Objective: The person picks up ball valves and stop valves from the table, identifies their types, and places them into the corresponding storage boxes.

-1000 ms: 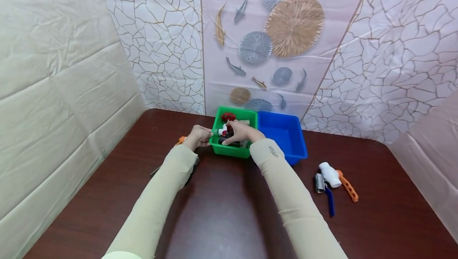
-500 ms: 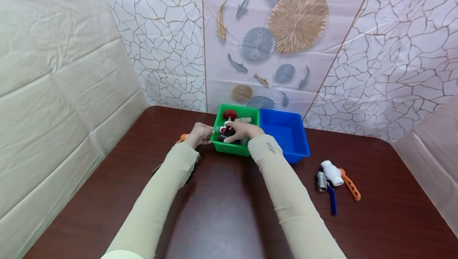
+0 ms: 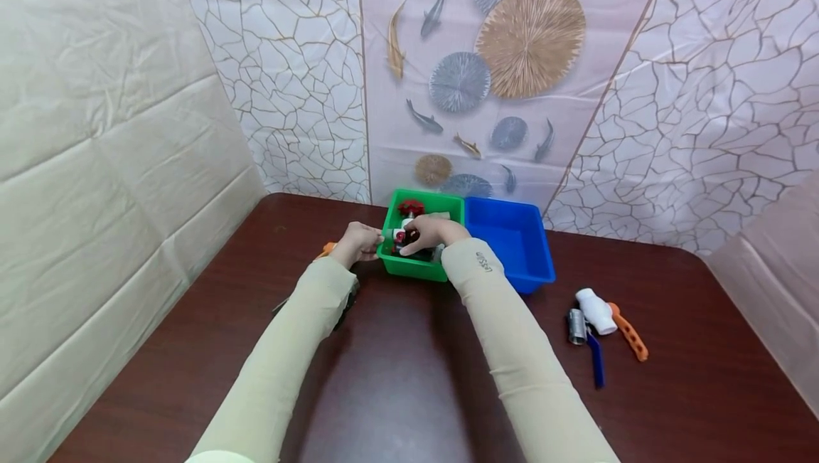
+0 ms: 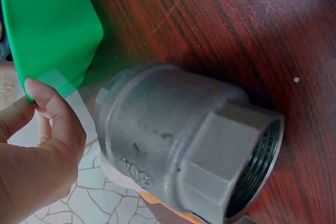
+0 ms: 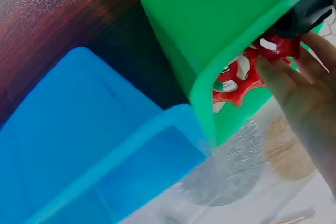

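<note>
My left hand (image 3: 360, 242) pinches the left rim of a green bin (image 4: 50, 19) between thumb and finger. Bent over the bin's contents, my right hand (image 3: 430, 232) reaches inside, with a fingertip against a red handwheel (image 5: 239, 85) in the right wrist view. A black piece (image 5: 304, 17) lies beside those fingers, and I cannot tell whether they grip anything. A second hint of the contents shows in the head view: a red handwheel at the back and a small red knob (image 3: 399, 237) by the thumb. The hand hides much of the bin.
A blue bin (image 3: 512, 235) stands against the green one's right side. On the table's right lie a white valve (image 3: 596, 311) with an orange lever (image 3: 630, 333) and a metal valve (image 3: 576, 326) with a blue lever (image 3: 596, 362). A threaded metal fitting (image 4: 173, 135) lies near my left wrist.
The right hand has shifted slightly inside the green bin, and the black piece under its thumb shows less. My left hand keeps its pinch on the rim. The view has tilted slightly.
</note>
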`<state>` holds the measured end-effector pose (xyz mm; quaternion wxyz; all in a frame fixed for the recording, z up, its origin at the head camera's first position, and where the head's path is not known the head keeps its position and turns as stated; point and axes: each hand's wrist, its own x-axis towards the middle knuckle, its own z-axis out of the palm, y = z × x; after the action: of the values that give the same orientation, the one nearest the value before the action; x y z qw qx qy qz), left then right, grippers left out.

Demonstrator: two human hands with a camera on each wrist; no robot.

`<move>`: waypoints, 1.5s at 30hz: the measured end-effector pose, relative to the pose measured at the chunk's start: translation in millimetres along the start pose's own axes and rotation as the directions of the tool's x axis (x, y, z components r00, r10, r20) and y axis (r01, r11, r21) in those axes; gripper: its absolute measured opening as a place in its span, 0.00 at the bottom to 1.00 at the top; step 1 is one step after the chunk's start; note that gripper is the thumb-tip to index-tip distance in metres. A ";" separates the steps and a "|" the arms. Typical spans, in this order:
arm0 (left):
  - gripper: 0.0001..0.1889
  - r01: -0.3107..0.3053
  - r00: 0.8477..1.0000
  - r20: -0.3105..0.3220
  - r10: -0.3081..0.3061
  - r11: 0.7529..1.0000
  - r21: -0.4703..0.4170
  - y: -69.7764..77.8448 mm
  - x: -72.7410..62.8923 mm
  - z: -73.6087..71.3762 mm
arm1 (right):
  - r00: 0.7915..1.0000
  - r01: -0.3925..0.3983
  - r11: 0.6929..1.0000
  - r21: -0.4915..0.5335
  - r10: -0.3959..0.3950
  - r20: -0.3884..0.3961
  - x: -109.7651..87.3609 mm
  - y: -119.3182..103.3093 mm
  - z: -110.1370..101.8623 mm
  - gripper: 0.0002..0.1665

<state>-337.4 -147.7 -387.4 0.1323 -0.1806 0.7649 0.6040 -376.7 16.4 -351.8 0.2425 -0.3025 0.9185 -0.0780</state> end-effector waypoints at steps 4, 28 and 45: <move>0.17 0.004 1.000 0.008 -0.004 1.000 -0.011 0.8 -0.4 -0.5 | 0.999 -0.018 1.000 0.023 0.018 -0.027 -1.9 -2.8 3.1 0.42; 0.17 0.021 1.000 0.017 -0.021 1.000 0.009 1.9 -1.6 -1.2 | 0.999 -0.012 0.989 0.145 0.019 -0.043 3.3 4.0 10.2 0.46; 0.18 0.045 0.999 0.022 -0.046 0.999 0.010 5.3 -1.5 -1.5 | 0.998 0.007 0.987 0.157 0.004 -0.069 -4.2 7.7 9.3 0.49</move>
<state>-338.3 -147.8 -381.8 0.1554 -0.1904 0.7619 0.5992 -373.2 25.1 -360.5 0.2335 -0.2800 0.9171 -0.1610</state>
